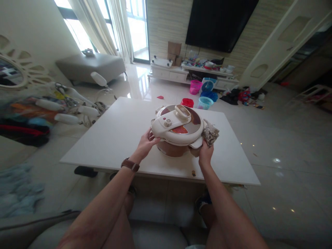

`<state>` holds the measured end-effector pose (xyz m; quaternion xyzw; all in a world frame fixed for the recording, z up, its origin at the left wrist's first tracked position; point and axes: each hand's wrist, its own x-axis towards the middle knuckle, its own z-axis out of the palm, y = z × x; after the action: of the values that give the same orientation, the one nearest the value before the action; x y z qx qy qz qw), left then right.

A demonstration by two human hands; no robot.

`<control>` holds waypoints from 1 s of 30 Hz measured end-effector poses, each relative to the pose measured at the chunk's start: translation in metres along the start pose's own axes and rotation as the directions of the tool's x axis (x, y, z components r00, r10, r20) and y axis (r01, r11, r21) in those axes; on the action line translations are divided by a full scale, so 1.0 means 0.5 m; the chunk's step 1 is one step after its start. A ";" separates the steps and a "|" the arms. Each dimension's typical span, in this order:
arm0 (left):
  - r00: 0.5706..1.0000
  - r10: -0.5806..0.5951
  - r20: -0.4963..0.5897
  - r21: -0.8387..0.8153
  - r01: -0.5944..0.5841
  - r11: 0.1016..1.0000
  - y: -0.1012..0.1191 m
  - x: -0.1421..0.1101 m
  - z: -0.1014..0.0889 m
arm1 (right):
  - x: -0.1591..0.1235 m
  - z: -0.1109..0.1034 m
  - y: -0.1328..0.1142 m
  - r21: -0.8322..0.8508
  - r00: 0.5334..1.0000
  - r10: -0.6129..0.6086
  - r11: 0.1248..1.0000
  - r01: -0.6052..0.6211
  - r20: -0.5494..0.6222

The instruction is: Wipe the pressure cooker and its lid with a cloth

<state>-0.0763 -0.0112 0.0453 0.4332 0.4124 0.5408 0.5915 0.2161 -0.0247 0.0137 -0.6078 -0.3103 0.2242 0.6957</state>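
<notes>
An electric pressure cooker [178, 150] with a cream lid [188, 137] and a brown body stands on the white table [109, 141]. Its lid carries a raised handle [182, 112] and a round valve knob [168, 122]. My left hand [145, 143] grips the left edge of the cooker just under the lid, thumb along the near side. At the right side, my right hand [206, 153] is closed around a folded patterned cloth [210, 134], beside the cooker's side handle [196, 144]. Its fingertips are partly hidden by the cloth.
A small brown object [193, 173] lies near the table's front edge. Beyond the table stand a red basin [187, 102], a light-blue basket [205, 102] and a pink basket [195, 87]. A lamp with several white shades [88, 110] is close to the table's left side.
</notes>
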 end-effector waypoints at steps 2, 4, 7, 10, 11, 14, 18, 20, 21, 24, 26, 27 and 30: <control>0.999 0.024 0.030 0.009 -0.024 1.000 -0.011 0.022 0.009 | -0.008 -0.002 -0.005 -0.068 0.998 -0.012 0.998 0.008 -0.060; 0.997 0.051 0.051 0.015 -0.052 0.999 -0.022 0.042 0.022 | -0.016 -0.006 -0.010 -0.102 0.995 -0.023 0.995 0.013 -0.100; 0.995 0.072 0.066 0.003 -0.072 0.997 -0.033 0.066 0.039 | -0.027 -0.011 -0.014 -0.113 0.988 -0.057 0.993 0.041 -0.143; 0.994 0.078 0.079 -0.016 -0.076 0.997 -0.037 0.091 0.041 | -0.037 -0.012 -0.016 -0.099 0.985 -0.065 0.994 0.050 -0.160; 0.995 0.072 0.073 -0.023 -0.071 0.997 -0.038 0.099 0.040 | -0.040 -0.012 -0.018 -0.095 0.986 -0.060 0.994 0.045 -0.157; 0.997 0.049 -0.061 -0.039 -0.051 0.998 -0.044 0.121 0.035 | -0.046 -0.009 -0.022 -0.087 0.993 -0.040 0.996 0.030 -0.110; 0.929 0.046 -0.368 0.010 -0.046 0.999 -0.057 0.134 0.046 | -0.051 -0.005 -0.026 -0.060 0.999 0.017 0.998 -0.019 -0.030; 0.898 0.039 -0.437 0.012 -0.037 0.999 -0.061 0.134 0.057 | -0.052 -0.007 -0.027 -0.033 0.997 0.073 0.997 -0.074 -0.016; 0.897 0.037 -0.441 0.003 -0.040 0.999 -0.062 0.132 0.063 | -0.052 -0.008 -0.027 -0.018 0.995 0.102 0.995 -0.102 -0.011; 0.919 0.040 -0.393 -0.030 -0.056 0.998 -0.059 0.118 0.083 | -0.055 -0.017 -0.026 0.020 0.984 0.176 0.984 -0.176 0.021; 0.911 0.041 -0.410 -0.027 -0.057 0.998 -0.059 0.097 0.103 | -0.058 -0.022 -0.026 0.024 0.979 0.200 0.979 -0.201 0.042; 0.899 0.045 -0.435 -0.015 -0.057 0.998 -0.062 0.082 0.116 | -0.060 -0.023 -0.026 0.021 0.978 0.202 0.979 -0.203 0.049; 0.871 0.141 -0.470 0.112 -0.100 0.989 -0.079 0.026 0.160 | -0.064 -0.021 -0.024 0.011 0.982 0.174 0.984 -0.175 0.068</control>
<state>0.0125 -0.0051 0.0300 0.3365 0.5398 0.6485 0.4182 0.2002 -0.0562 0.0199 -0.6189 -0.2768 0.3072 0.6678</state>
